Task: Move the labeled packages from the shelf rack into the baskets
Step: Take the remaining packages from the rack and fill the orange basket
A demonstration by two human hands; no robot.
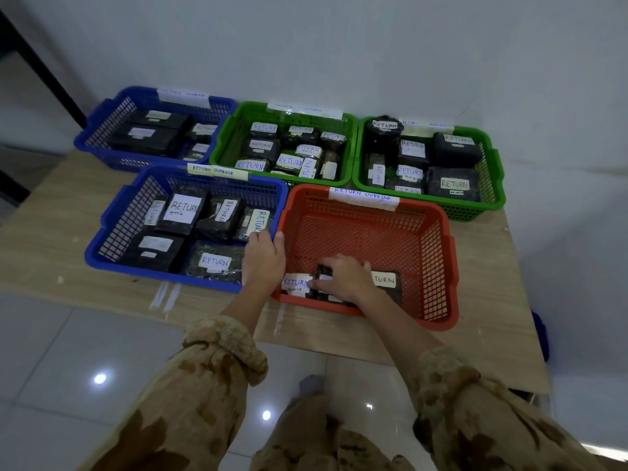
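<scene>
A single wide-angle camera on the person's head looks forward and steeply down from close above a low wooden table (475, 321) set against a white wall (339, 45). Five baskets fill the frame's middle, the red basket (438, 266) nearest, toward 12 o'clock just past the forearms, with tiled floor (68, 351) at 7 o'clock. No second view shares the scene.

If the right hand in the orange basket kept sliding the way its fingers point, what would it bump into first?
The right hand points left, so it would likely first meet the package labeled RETURN in the orange basket, then that basket's left wall. Depth is hard to judge.
</scene>
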